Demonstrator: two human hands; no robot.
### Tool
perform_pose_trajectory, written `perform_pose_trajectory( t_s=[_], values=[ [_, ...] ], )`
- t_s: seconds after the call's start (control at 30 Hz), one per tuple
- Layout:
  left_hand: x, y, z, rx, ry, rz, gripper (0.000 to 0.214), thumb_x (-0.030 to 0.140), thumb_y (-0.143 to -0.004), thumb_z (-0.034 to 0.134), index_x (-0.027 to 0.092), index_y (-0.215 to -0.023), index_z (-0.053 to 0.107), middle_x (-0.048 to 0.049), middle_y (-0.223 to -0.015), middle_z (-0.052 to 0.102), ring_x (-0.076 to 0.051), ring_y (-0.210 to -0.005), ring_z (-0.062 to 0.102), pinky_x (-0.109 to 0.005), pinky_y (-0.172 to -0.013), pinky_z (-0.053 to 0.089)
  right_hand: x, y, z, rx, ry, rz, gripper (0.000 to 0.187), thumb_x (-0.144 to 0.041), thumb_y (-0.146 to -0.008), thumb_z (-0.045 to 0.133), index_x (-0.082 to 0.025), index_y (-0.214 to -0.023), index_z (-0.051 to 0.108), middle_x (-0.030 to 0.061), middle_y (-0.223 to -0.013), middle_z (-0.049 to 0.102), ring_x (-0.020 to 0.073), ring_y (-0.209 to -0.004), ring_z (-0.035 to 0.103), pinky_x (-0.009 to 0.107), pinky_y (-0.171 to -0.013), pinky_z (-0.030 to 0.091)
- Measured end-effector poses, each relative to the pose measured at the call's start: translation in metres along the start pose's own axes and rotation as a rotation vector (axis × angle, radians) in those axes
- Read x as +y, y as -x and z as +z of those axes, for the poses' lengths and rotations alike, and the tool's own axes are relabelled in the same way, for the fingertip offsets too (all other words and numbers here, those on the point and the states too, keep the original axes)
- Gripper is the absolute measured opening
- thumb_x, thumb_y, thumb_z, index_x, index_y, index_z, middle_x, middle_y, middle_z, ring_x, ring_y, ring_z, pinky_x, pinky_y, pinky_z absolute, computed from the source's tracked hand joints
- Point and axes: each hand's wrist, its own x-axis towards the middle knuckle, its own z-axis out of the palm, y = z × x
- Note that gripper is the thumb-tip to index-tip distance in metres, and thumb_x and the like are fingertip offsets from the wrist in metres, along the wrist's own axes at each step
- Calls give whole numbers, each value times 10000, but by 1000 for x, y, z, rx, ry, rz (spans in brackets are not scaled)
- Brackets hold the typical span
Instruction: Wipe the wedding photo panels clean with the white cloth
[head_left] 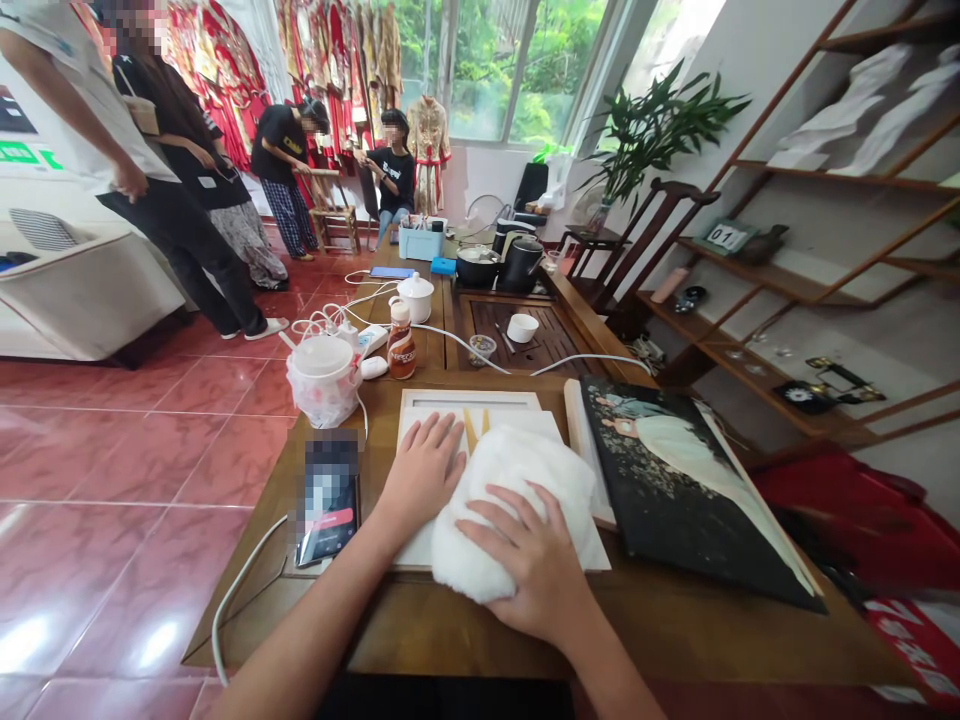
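Both hands lie open with the fingers spread, neither pinching anything. The right hand (529,560) presses down on top of a fluffy white cloth (510,510), while the left hand (424,475) rests on a white-framed board (469,402), its side touching the cloth and its fingers (442,437) pointing toward the far end of the wooden worktop (457,640).

The cloth sits on the board, not far from the worktop's near edge. It forms a soft, shaggy heap, its long axis slanting from near left to far right. It covers much of the board (whatever lies under it is hidden), and two narrow yellow strips (472,428) stick out past its far side.

Just right of the board lies a dark portrait panel (675,490), cut off by nothing but partly overlapping a pale frame (589,450). Left of the board is a phone (328,497), its screen blurred beyond reading.
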Motion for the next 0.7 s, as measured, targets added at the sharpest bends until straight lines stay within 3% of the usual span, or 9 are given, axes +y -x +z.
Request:
perform_pose_trajectory(
  t_s=[0.2, 0.33, 0.5, 0.7],
  values=[
    [-1, 0, 3, -1, 9, -15, 444, 313, -960, 408, 209, -1392, 421, -50, -1475, 400, -243, -1383, 313, -441, -1140, 254, 37, 27, -6, 128, 53, 249, 446, -408, -725, 650, -317, -1159, 603, 9, -1183, 645, 289, -1155, 503, 509, -1043, 177],
    [-2, 0, 5, 1, 7, -18, 445, 319, -961, 404, 212, -1392, 422, -47, -1479, 395, -244, -1385, 308, -444, -1140, 259, 46, 33, -11, 136, 112, 330, 377, -364, -764, 617, -298, -1135, 619, 30, -1157, 654, 297, -1139, 515, 520, -1014, 206],
    [-1, -1, 5, 6, 4, -18, 445, 315, -959, 408, 209, -1391, 423, -51, -1475, 401, -246, -1382, 316, -455, -1135, 265, 23, 20, 1, 125, 39, 244, 457, -456, -728, 663, -311, -1157, 609, 20, -1184, 643, 310, -1161, 490, 527, -1061, 154],
    [0, -1, 3, -3, -3, 0, 435, 313, -969, 396, 200, -1389, 426, -54, -1475, 401, -241, -1385, 308, -446, -1138, 256, -3, 1, 12, 54, -15, 63, 472, -514, -775, 589, -322, -1206, 572, 7, -1227, 625, 302, -1194, 456, 525, -1084, 72]
  ],
)
